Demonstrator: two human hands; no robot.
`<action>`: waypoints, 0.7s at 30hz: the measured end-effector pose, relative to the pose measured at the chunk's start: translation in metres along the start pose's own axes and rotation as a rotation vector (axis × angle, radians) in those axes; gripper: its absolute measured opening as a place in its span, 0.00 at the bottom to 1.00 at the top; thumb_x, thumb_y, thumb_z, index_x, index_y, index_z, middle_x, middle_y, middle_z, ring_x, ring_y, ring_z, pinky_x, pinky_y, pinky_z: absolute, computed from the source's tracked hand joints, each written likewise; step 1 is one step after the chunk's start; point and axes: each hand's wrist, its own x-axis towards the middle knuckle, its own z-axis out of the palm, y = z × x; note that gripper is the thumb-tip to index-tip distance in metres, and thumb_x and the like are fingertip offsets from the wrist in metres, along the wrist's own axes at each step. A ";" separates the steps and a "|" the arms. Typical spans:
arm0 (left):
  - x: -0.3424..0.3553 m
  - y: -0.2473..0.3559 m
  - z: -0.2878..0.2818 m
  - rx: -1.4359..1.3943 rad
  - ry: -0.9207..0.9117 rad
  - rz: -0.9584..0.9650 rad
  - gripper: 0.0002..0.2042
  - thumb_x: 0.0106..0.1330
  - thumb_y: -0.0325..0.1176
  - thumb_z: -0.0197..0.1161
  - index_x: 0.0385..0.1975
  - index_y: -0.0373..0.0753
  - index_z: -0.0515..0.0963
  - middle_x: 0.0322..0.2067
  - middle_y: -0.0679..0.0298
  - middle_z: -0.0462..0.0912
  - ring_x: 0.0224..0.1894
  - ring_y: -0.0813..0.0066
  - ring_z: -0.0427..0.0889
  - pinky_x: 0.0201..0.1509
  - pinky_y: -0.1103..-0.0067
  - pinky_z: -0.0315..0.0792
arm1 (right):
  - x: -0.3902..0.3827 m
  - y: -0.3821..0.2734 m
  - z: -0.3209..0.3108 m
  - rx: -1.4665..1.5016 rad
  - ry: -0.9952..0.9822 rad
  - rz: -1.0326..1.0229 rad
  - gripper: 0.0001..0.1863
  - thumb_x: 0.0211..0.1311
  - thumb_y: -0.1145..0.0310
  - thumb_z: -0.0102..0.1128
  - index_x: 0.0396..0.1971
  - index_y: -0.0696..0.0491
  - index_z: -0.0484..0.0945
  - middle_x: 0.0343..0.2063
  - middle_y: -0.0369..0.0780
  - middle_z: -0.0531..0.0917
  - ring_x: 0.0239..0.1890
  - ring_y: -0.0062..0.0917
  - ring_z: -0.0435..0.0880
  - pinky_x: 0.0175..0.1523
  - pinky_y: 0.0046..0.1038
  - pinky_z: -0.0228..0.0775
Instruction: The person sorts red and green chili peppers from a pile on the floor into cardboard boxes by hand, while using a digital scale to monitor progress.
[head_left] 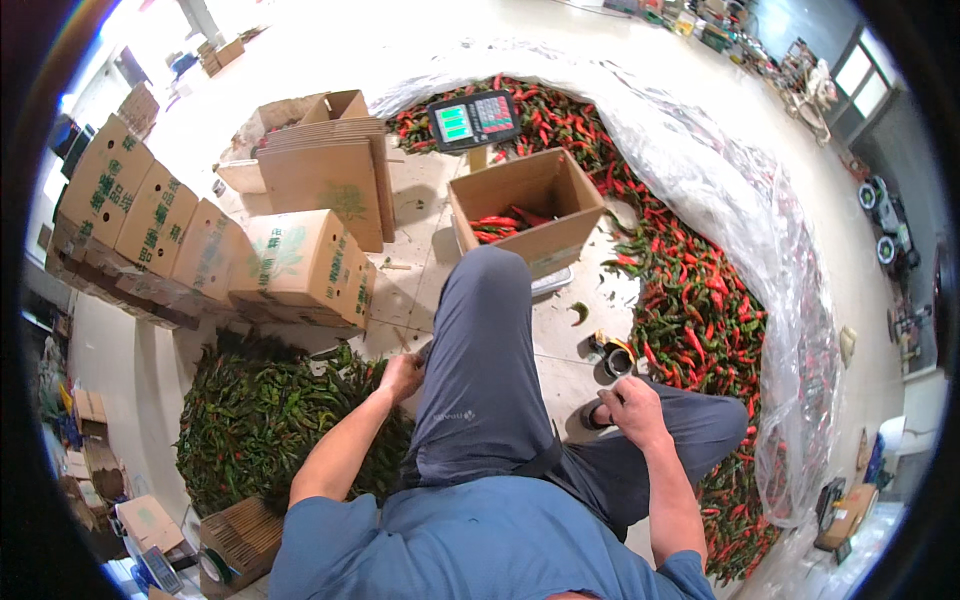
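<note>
My left hand (403, 375) is beside my raised knee, above the edge of a pile of green chili peppers (280, 410); the leg hides its fingertips. My right hand (632, 408) hovers over my other, folded leg with its fingers curled together; whatever may be in them does not show. In front of my knee, an open cardboard box (535, 235) with some red chili peppers (497, 226) in it rests on a scale (553, 283). Behind the box stands the scale's lit display (473, 120). A heap of mixed red and green chili peppers (690, 310) curves around the right side.
Closed cartons (290, 260) line the left, with flattened cardboard (325, 185) leaning behind them. Crumpled clear plastic sheeting (740, 220) borders the pepper heap. A dark ring-shaped item, perhaps a tape dispenser (614, 360), lies near my right hand. Stacked cardboard (240, 540) is at lower left.
</note>
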 end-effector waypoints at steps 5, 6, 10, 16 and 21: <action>0.018 -0.006 -0.021 -0.101 0.130 0.097 0.12 0.63 0.29 0.64 0.45 0.34 0.83 0.26 0.55 0.85 0.29 0.70 0.84 0.34 0.71 0.77 | -0.020 0.015 -0.015 0.068 0.065 0.043 0.14 0.52 0.78 0.63 0.41 0.56 0.78 0.36 0.49 0.82 0.40 0.48 0.82 0.44 0.42 0.76; 0.023 0.027 -0.030 -0.150 0.134 0.083 0.09 0.65 0.31 0.64 0.39 0.33 0.83 0.23 0.57 0.84 0.25 0.72 0.82 0.32 0.72 0.77 | -0.027 0.020 -0.023 0.091 0.055 0.088 0.16 0.52 0.78 0.62 0.43 0.56 0.78 0.35 0.50 0.83 0.39 0.48 0.83 0.43 0.42 0.76; 0.057 0.097 -0.076 -0.125 0.321 0.008 0.20 0.69 0.43 0.62 0.22 0.32 0.81 0.13 0.63 0.77 0.18 0.75 0.78 0.27 0.75 0.74 | -0.039 0.021 -0.034 0.177 0.091 0.157 0.08 0.61 0.72 0.63 0.39 0.55 0.77 0.28 0.51 0.83 0.34 0.48 0.84 0.36 0.42 0.75; 0.077 0.208 -0.080 -0.188 0.320 0.447 0.13 0.63 0.31 0.64 0.45 0.33 0.81 0.37 0.54 0.85 0.34 0.70 0.84 0.43 0.74 0.77 | -0.027 0.013 -0.043 0.055 0.157 0.078 0.13 0.70 0.65 0.59 0.28 0.58 0.74 0.25 0.47 0.80 0.28 0.42 0.82 0.33 0.37 0.72; 0.115 0.252 -0.050 0.143 0.313 0.692 0.20 0.60 0.34 0.66 0.51 0.35 0.78 0.49 0.50 0.81 0.53 0.52 0.79 0.60 0.63 0.71 | 0.000 0.007 -0.027 0.196 0.325 0.045 0.04 0.62 0.74 0.63 0.32 0.58 0.78 0.33 0.48 0.82 0.36 0.44 0.82 0.41 0.39 0.74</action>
